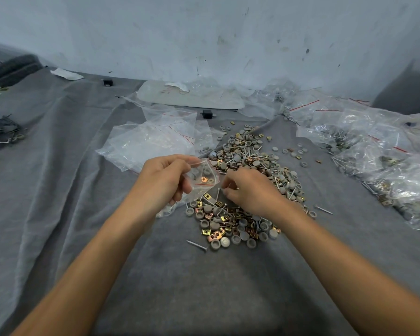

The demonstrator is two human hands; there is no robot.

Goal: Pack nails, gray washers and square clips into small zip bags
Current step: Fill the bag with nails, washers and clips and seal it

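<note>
Two hands meet over a heap of loose hardware (pixel 230 224) on a bench draped in gray cloth (pixel 58 190). The left hand (pixel 165 178) grips a small zip bag (pixel 203 177) from its left side, fingers curled round the clear plastic and holding it just above the heap, with its red seal line facing the right hand. Inside the bag a gray washer (pixel 206 170) and a brassy square clip (pixel 204 179) show through the film. The right hand (pixel 250 192) hovers low beside the bag, its fingertips (pixel 224 190) drawn together. Whether they pinch anything cannot be told, though a nail (pixel 218 194) shows just beside them. The heap mixes round gray washers, square clips and nails, and runs from under the hands away toward the wall (pixel 204 32). One stray nail (pixel 197 245) lies apart at the near edge of the heap. Behind the left hand sits a loose stack of empty clear bags (pixel 146 146). Well apart on the right, a mound of filled bags (pixel 374 146) holds more nails and washers. A bundle of black ties (pixel 3 129) lies far left on the cloth.
</note>
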